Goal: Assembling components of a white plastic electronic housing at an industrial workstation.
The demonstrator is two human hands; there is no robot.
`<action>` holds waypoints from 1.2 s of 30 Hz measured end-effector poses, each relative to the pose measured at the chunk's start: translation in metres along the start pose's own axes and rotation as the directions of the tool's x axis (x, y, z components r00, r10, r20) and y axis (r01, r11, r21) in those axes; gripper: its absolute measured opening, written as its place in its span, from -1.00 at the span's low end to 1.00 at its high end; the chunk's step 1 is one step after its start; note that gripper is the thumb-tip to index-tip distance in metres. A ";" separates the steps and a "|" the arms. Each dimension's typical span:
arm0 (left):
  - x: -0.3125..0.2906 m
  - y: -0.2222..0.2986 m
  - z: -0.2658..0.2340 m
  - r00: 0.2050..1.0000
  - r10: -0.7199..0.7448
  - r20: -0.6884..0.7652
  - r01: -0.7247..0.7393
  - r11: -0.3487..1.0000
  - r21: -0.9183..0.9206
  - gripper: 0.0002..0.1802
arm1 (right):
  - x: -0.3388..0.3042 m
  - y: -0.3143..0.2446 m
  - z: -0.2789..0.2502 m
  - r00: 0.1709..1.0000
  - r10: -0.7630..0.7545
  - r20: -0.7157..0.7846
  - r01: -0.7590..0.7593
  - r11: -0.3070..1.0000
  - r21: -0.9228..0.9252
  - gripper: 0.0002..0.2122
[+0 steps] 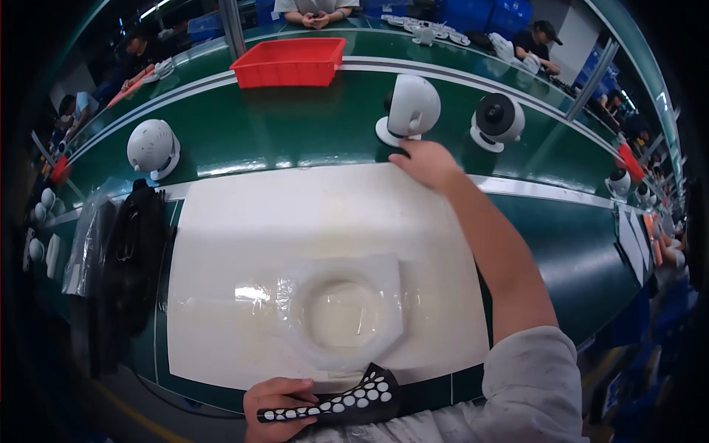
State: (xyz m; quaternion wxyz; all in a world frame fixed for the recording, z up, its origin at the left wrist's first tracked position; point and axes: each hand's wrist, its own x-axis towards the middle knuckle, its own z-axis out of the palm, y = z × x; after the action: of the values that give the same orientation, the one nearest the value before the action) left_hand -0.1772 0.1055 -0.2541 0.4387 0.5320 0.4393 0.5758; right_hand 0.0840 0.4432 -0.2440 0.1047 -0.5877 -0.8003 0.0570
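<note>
My right hand (428, 164) reaches across to the green belt, its fingers closed at the foot of a white round-headed camera (413, 107) standing on its base. The hand hides part of that base. Low in the picture, my left hand (279, 407) grips a black curved strip covered with white round dots (362, 395), likely a sheet of stickers. Between my arms, a white octagonal foam ring (384, 310) is fixed with clear tape on a pale work mat (221, 221). Its round hollow shows the mat's surface.
Another white camera (498, 118) with a black face stands to the right, and one (151, 146) to the left. A red bin (289, 63) sits on the belt's far side. Black bags (133, 251) and clear plastic lie left of the mat. Other people work across the line.
</note>
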 end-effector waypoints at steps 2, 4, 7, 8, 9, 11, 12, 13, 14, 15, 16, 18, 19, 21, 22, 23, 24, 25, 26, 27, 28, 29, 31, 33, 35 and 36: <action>0.000 -0.002 0.000 1.000 -0.004 0.006 0.004 1.000 0.008 -0.65 | -0.006 0.019 -0.017 0.987 0.149 0.055 -0.159 0.915 0.370 -0.59; 0.003 0.000 0.000 1.000 0.003 0.015 -0.003 1.000 0.011 -0.65 | 0.002 0.082 -0.002 0.915 0.264 -0.304 -0.219 0.960 0.173 -0.56; 0.011 -0.001 0.000 0.997 -0.004 0.080 0.000 0.999 0.046 -0.66 | -0.003 0.171 0.004 0.784 0.507 -0.360 -0.526 0.849 0.049 -0.42; 0.013 0.001 0.000 0.994 -0.041 0.097 0.038 0.999 0.037 -0.67 | -0.008 0.167 -0.001 0.788 0.525 -0.321 -0.571 0.819 -0.062 -0.40; 0.015 0.004 0.000 0.991 -0.068 0.111 0.066 0.997 0.029 -0.68 | -0.003 0.172 0.001 0.775 0.569 -0.275 -0.603 0.796 -0.053 -0.40; 0.014 0.005 0.000 0.994 -0.059 0.094 0.056 0.998 0.029 -0.69 | -0.002 0.165 -0.001 0.743 0.566 -0.358 -0.629 0.773 -0.084 -0.44; 0.011 0.006 -0.003 0.994 -0.058 0.093 0.058 0.998 0.010 -0.69 | -0.007 0.149 0.000 0.712 0.477 -0.515 -0.634 0.752 -0.180 -0.56; 0.013 0.009 -0.007 0.985 0.004 0.172 -0.012 0.999 0.044 -0.82 | -0.007 0.142 -0.004 0.708 0.424 -0.564 -0.626 0.747 -0.224 -0.70; 0.013 0.009 -0.007 0.983 0.003 0.186 -0.017 0.997 0.070 -0.83 | -0.008 0.164 0.003 0.670 0.311 -0.675 -0.623 0.730 -0.282 -0.79; 0.013 0.008 -0.007 0.984 0.001 0.176 -0.011 0.998 0.059 -0.84 | -0.014 0.163 0.005 0.610 0.102 -0.786 -0.516 0.804 -0.296 -0.87; 0.013 0.007 -0.006 0.986 0.000 0.167 -0.008 0.999 0.046 -0.85 | -0.023 0.164 0.001 0.641 0.131 -0.756 -0.495 0.823 -0.277 -0.87; 0.021 0.012 0.003 0.978 -0.134 0.160 0.128 0.991 0.050 -0.82 | -0.046 0.175 -0.012 0.649 0.179 -0.739 -0.452 0.872 -0.186 -0.74; 0.023 0.013 0.005 0.983 -0.064 0.171 0.056 0.997 0.048 -0.83 | -0.058 0.168 -0.024 0.614 0.088 -0.785 -0.324 0.934 -0.149 -0.67; 0.021 0.011 -0.001 0.983 0.010 0.183 -0.026 0.996 0.086 -0.85 | -0.077 0.094 -0.055 0.645 0.288 -0.708 -0.264 0.953 0.147 -0.63; 0.018 0.010 -0.004 0.987 0.019 0.161 -0.035 0.994 0.101 -0.85 | -0.083 0.066 -0.063 0.648 0.277 -0.709 -0.238 0.958 0.157 -0.63; 0.015 0.009 -0.005 0.986 0.034 0.162 -0.049 0.995 0.090 -0.86 | -0.090 0.042 -0.072 0.701 0.289 -0.652 -0.100 0.945 0.312 -0.65; 0.011 0.008 -0.005 0.985 0.044 0.166 -0.057 0.995 0.076 -0.87 | -0.100 0.022 -0.078 0.757 0.285 -0.587 0.024 0.887 0.461 -0.66; 0.010 0.012 -0.004 0.984 0.039 0.174 -0.062 0.990 0.129 -0.86 | -0.113 0.002 -0.084 0.762 0.274 -0.588 0.041 0.884 0.465 -0.66; 0.010 0.015 -0.004 0.987 0.043 0.155 -0.065 0.988 0.142 -0.86 | -0.126 -0.018 -0.087 0.864 0.184 -0.468 0.207 0.718 0.665 -0.66; 0.011 0.018 -0.002 0.975 0.096 0.198 -0.126 0.982 0.142 -0.86 | -0.139 -0.035 -0.087 0.928 0.047 -0.370 0.305 0.476 0.825 -0.67; 0.009 0.022 -0.001 0.962 0.144 0.230 -0.181 0.972 0.150 -0.86 | -0.147 -0.050 -0.081 0.931 -0.059 -0.360 0.359 0.327 0.874 -0.69; 0.009 0.024 0.000 0.954 0.195 0.229 -0.233 0.961 0.152 -0.85 | -0.153 -0.072 -0.078 0.950 -0.127 -0.285 0.311 0.328 0.892 -0.70; 0.004 0.031 0.001 0.953 0.211 0.218 -0.253 0.949 0.189 -0.85 | -0.161 -0.111 -0.075 0.951 -0.286 -0.117 0.235 0.427 0.873 -0.71; 0.004 0.040 0.001 0.946 0.235 0.221 -0.280 0.939 0.199 -0.85 | -0.157 -0.128 -0.069 0.963 -0.268 -0.005 0.147 0.512 0.846 -0.71; -0.001 0.042 -0.002 0.954 0.237 0.186 -0.270 0.946 0.178 -0.86 | -0.160 -0.126 -0.070 0.966 -0.249 -0.069 0.211 0.605 0.768 -0.68; -0.002 0.042 -0.003 0.958 0.236 0.161 -0.260 0.954 0.146 -0.86 | -0.164 -0.124 -0.072 0.965 -0.223 -0.136 0.255 0.695 0.673 -0.66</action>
State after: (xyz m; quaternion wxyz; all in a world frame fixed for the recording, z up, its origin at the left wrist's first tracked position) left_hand -0.1818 0.0935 -0.2135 0.3469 0.6572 0.3831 0.5486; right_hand 0.0327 0.2472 -0.1640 0.3377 -0.3996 -0.7895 0.3210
